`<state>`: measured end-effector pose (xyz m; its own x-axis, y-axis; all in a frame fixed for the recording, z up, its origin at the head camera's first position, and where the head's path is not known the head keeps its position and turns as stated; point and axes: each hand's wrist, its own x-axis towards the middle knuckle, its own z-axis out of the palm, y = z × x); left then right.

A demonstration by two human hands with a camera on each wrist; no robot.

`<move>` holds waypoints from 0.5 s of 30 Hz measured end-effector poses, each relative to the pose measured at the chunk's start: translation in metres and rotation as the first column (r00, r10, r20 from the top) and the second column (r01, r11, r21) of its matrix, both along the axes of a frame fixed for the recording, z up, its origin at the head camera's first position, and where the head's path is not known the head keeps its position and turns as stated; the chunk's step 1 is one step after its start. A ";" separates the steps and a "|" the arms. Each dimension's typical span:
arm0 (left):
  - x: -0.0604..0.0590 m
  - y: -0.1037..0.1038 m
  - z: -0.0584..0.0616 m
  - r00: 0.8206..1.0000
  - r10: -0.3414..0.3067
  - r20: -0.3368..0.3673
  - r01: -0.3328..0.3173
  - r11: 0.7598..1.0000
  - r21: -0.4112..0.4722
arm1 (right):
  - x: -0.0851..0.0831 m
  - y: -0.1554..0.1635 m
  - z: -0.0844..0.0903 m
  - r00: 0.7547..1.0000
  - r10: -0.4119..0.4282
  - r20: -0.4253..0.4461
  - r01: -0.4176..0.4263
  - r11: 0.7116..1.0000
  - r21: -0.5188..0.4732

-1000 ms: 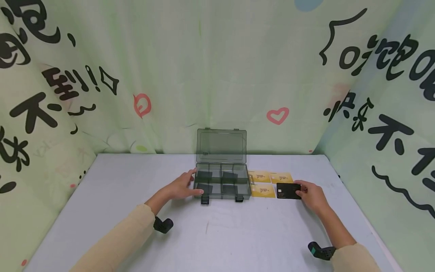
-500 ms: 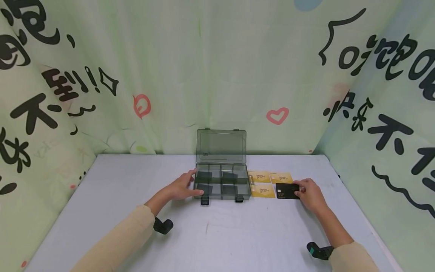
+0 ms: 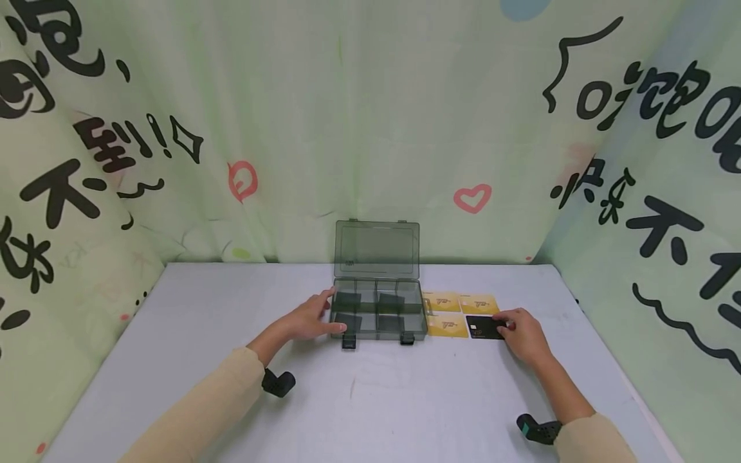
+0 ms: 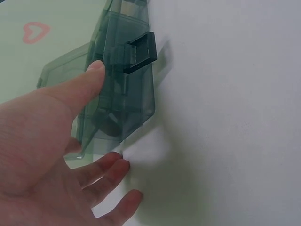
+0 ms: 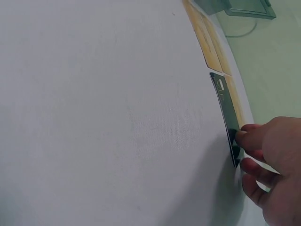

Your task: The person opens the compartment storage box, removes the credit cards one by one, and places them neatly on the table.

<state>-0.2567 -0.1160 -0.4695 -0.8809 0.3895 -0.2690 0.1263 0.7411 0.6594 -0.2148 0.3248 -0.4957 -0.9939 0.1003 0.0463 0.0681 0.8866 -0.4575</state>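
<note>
Two hands are working by my landmark, the open compartment box point(image 3: 377, 314): I'm resting my open left hand point(image 3: 309, 319) against its left side, while my right hand point(image 3: 523, 334) is pinching a black card point(image 3: 483, 327) lying right of it.

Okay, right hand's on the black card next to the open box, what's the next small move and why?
Probably lift the black card off the table: the right hand pinches its right end while it still lies flat beside the gold cards, and the left hand steadies the open box.

Compartment box point(image 3: 379, 315) mid-table point(image 3: 173, 360); three cards point(image 3: 457, 313) just right; fourth card point(image 3: 483, 327) at row's right end.
</note>
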 end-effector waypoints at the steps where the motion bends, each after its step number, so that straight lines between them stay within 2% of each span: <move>1: 0.000 0.000 0.000 1.000 0.000 0.002 0.000 1.000 -0.002 | 0.000 0.000 0.000 1.000 -0.005 -0.003 0.005 1.000 -0.002; 10: -0.001 -0.003 0.000 0.999 0.013 -0.031 -0.015 0.999 -0.050 | 0.003 -0.009 0.005 0.998 -0.005 -0.061 0.002 0.999 -0.044; 15: -0.004 -0.012 -0.001 0.995 0.029 -0.096 -0.041 0.991 -0.124 | 0.003 -0.021 0.011 1.000 0.001 0.011 0.000 0.996 -0.090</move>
